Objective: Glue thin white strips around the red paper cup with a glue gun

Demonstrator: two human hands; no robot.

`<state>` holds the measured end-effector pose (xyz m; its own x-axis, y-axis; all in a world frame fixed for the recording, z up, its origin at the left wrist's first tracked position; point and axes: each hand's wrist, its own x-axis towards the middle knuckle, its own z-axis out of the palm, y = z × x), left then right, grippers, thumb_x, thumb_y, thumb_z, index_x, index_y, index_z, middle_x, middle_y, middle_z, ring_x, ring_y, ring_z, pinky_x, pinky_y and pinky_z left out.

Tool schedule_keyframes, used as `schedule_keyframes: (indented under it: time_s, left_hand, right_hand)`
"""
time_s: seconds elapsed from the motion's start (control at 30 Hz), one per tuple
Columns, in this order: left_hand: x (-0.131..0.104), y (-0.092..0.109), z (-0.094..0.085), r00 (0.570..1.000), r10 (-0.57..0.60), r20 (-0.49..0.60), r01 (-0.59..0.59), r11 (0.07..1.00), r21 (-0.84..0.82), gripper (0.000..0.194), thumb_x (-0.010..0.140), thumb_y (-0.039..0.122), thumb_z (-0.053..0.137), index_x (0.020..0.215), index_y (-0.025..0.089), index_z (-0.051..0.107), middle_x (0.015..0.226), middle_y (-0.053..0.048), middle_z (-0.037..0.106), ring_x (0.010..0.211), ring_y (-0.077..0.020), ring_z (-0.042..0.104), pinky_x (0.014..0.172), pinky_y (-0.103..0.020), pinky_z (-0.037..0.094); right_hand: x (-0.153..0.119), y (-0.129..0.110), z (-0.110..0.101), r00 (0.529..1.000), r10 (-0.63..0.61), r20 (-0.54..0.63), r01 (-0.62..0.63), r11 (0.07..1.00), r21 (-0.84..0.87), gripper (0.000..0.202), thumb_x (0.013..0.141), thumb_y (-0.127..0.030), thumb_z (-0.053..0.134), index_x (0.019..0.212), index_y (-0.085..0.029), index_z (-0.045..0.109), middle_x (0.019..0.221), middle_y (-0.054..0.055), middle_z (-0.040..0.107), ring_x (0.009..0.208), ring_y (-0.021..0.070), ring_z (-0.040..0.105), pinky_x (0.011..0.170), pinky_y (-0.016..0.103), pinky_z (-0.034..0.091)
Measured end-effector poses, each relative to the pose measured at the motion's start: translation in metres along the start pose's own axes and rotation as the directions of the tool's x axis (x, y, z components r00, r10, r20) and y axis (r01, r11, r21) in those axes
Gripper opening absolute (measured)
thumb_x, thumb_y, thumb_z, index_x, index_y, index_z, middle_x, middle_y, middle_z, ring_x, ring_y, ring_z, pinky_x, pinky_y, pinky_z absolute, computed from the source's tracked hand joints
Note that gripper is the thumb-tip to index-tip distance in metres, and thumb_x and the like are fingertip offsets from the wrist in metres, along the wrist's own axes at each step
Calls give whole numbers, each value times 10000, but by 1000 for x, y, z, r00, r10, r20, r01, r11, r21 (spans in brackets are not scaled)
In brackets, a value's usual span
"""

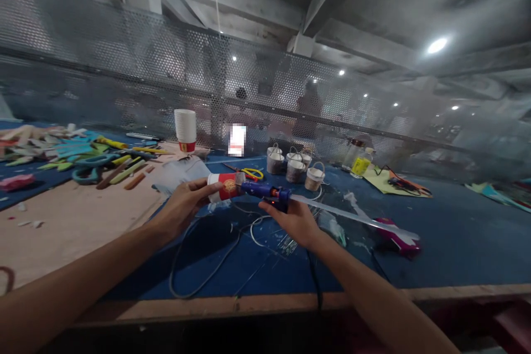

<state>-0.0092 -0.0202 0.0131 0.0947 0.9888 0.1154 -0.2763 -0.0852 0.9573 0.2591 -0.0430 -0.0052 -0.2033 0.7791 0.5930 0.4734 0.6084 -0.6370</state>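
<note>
My left hand (188, 202) grips a red and white paper cup (227, 186), which lies on its side in the air above the blue table. In my right hand (296, 218) is a blue hot glue gun (265, 191), its nozzle end at the cup's far end. A long clear glue stick (352, 213) runs out of the gun's back toward the right. A small orange light glows on the gun. Whether the nozzle touches the cup I cannot tell. Behind the gun lie yellow-handled scissors (252, 173).
Several small handled buckets (295, 168) stand behind the gun. A stack of paper cups (185, 130) is at back left, near scattered tools (124, 168). A magenta glue gun (398, 238) lies at right. Bottles (362, 161) stand by the mesh screen (257, 77). Loose wire (207, 282) loops across the table.
</note>
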Motion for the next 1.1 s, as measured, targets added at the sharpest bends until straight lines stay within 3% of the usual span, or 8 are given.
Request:
schedule_keyframes:
  time_s: [0.13, 0.3, 0.63, 0.9, 1.1]
  left_hand:
    - [1, 0, -1, 1000, 3, 3, -3, 1000, 25, 305, 702, 349, 957, 927, 165, 864, 916, -89, 853, 782, -187, 733, 735, -253, 572]
    - [0, 0, -3, 999, 25, 38, -27, 999, 45, 349, 699, 317, 947, 988, 146, 854, 983, -120, 852, 868, -235, 765, 781, -290, 592]
    - [-2, 2, -1, 999, 13, 32, -14, 999, 46, 286, 732, 281, 924, 983, 164, 856, 986, -102, 856, 868, -221, 774, 759, -247, 600]
    - [-3, 4, 1, 1000, 2, 19, -2, 999, 46, 294, 690, 287, 950, 941, 165, 856, 935, -105, 857, 846, -243, 778, 719, -257, 614]
    - [-2, 2, -1, 1000, -14, 25, 13, 999, 42, 299, 693, 282, 951, 955, 171, 860, 963, -98, 859, 846, -246, 784, 736, -276, 627]
  right_hand:
    - [-3, 1, -1, 998, -59, -6, 57, 984, -168, 385, 939, -603, 703, 901, -220, 702, 768, 20, 718, 678, 208, 670, 645, 312, 526]
    - [-3, 0, -3, 994, -113, 13, 112, 947, -300, 361, 984, -583, 653, 914, -229, 666, 771, 12, 707, 669, 199, 659, 634, 295, 485]
    - [-4, 8, -1, 995, -93, 33, 99, 921, -376, 320, 982, -569, 663, 988, -250, 680, 797, 11, 723, 693, 209, 684, 633, 279, 489]
    - [-3, -7, -7, 996, -37, 86, 68, 916, -396, 339, 993, -587, 632, 964, -250, 649, 771, 2, 697, 658, 207, 662, 613, 276, 459]
    - [-4, -8, -6, 997, -33, 63, 56, 907, -416, 340, 990, -581, 645, 946, -244, 654, 775, 14, 715, 675, 211, 673, 621, 277, 448]
